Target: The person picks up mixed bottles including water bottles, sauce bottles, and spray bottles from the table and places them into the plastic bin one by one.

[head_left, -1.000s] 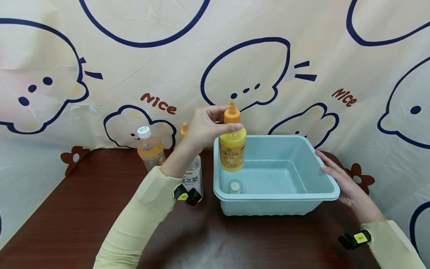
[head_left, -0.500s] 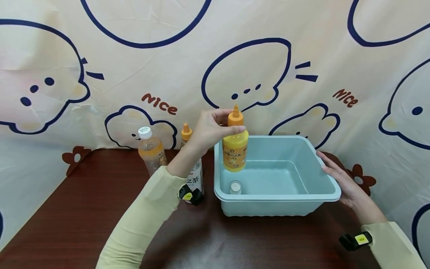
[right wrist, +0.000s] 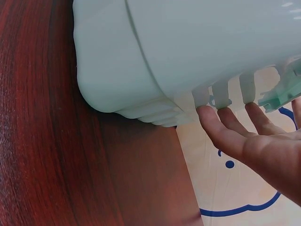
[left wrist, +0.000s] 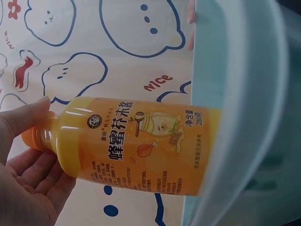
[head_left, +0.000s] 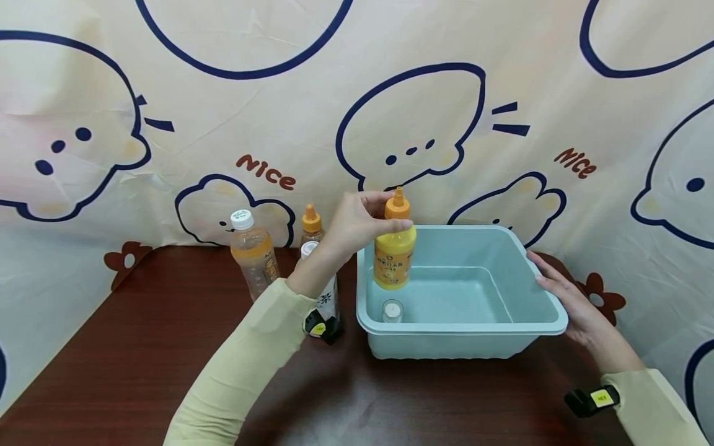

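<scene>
My left hand pinches a yellow honey mustard squeeze bottle around its neck, just under the orange nozzle cap. It hangs upright over the left part of a pale blue plastic basin, its lower end below the far rim in the head view. The left wrist view shows the printed label up close, with the near basin wall crossing its base. At the basin's right side, my right hand rests with fairly straight fingers against the outer wall, fingertips touching below the rim.
Inside the basin, near its left front corner, sits a small clear container with a white top. Left of the basin stand a white-capped bottle, an orange-capped bottle and another white-capped bottle, partly behind the left arm. A patterned cloth hangs behind.
My left hand has carried the squeeze bottle slightly right and down, further over the basin. My right hand stays at the basin's side.
</scene>
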A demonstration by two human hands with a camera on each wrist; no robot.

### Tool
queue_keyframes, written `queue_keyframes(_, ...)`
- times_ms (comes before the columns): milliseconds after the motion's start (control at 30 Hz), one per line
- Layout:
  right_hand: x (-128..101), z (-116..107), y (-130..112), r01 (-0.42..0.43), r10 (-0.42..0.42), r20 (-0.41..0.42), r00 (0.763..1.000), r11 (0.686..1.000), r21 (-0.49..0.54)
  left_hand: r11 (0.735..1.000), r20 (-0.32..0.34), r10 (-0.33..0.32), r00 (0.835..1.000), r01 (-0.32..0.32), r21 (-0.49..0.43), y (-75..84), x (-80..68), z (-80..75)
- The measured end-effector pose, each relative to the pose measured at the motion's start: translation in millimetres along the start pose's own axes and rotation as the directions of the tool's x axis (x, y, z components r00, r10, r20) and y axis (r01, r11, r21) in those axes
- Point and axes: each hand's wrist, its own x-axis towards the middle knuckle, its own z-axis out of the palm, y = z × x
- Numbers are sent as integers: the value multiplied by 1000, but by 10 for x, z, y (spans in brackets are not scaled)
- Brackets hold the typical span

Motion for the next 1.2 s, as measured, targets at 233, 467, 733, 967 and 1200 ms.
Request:
queue_keyframes(233, 3, -6, 0, -1, 1, 2, 1000, 1000, -1, 1000, 1, -16, 1000, 16, 22, -68, 19, 43)
queue_keyframes(467, 9, -3, 2, -1, 0, 16, 1000, 1000, 27, 998, -1, -40, 999, 40, 42, -99, 22, 67)
queue_keyframes(733, 11, 0, -3, -6, 6, -4, 1000, 1000, -1, 995, 4, -92, 996, 92, 42, -144, 46, 95)
queue_keyframes(967, 8, -8, 9, -7, 7, -3, 1000, 1000, 0, 989, 21, -137, 990, 136, 59, -165, 60, 122)
queue_keyframes(1200, 11, -1, 2, -8, 8, -17, 1000, 1000, -12, 985, 32, -151, 988, 148, 91, -208, 81, 136)
